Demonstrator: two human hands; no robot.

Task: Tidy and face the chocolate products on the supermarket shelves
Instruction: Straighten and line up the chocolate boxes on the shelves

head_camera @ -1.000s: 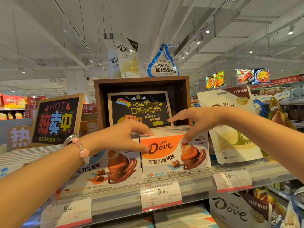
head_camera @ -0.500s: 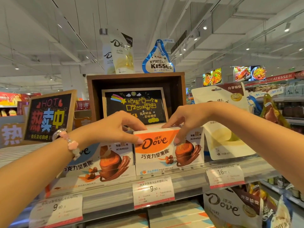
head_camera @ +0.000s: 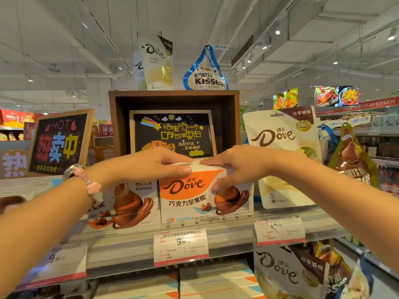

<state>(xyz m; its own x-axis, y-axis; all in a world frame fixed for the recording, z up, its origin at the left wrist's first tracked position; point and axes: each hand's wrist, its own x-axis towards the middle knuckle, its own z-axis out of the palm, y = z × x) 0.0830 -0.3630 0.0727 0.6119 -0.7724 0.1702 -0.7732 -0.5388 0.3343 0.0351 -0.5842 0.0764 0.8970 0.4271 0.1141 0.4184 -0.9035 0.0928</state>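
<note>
Orange Dove box (head_camera: 194,190) stood at frame centre on the shelf (head_camera: 138,240), front face out, just behind the clear shelf lip, touching a second Dove box (head_camera: 129,201) to its left. Judged light, stiff cardboard with a glossy and probably slippery face; corners could crush, so best taken at the two top corners or the side edges, not the middle of the front panel. Left hand (head_camera: 151,165) came in from lower left, fingers nearly straight and laid flat over the box's top left edge, thumb (head_camera: 181,170) pressed on the upper front; it also lay across the top of the neighbouring box. Right hand (head_camera: 233,167) came in from lower right, fingers over the top right edge, thumb down on the front face near the chocolate picture: a loose pinch on the top edge, narrow opening. Both hands held the same box, index tips almost meeting at top centre. White Dove pouch (head_camera: 280,152) stood right of centre, well clear of the hands. Wooden display crate (head_camera: 174,96) sat behind the box, Kisses bag (head_camera: 207,72) on top of it. Price tag (head_camera: 181,244) hung below centre. Box looked about square to the shelf front; could not tell whether it was lifted or resting.
</note>
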